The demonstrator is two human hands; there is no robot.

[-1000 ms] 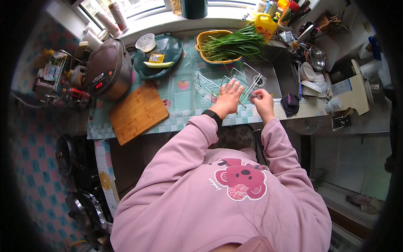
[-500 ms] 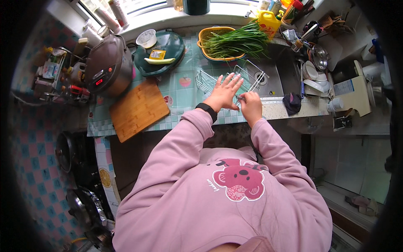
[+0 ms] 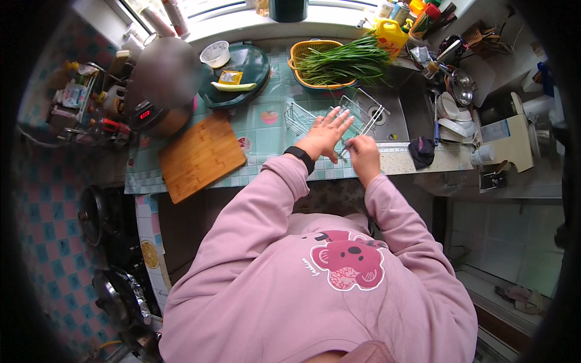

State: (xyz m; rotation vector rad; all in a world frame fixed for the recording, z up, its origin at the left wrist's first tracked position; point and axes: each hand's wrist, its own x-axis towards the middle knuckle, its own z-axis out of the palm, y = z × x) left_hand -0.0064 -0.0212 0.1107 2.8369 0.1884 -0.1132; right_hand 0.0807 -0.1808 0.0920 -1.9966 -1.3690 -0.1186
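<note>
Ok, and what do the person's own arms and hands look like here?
Both arms wear loose, long, dusty-pink sleeves of soft-looking fabric, with no print visible on them. A black wristband, perhaps a watch or fitness tracker, circles the wrist of the left hand. The right hand shows no band. Neither wears a glove.

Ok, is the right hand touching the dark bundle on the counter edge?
Apart. The head view shows it: a visible strip of speckled counter separates the right hand from the dark bundle.
</note>
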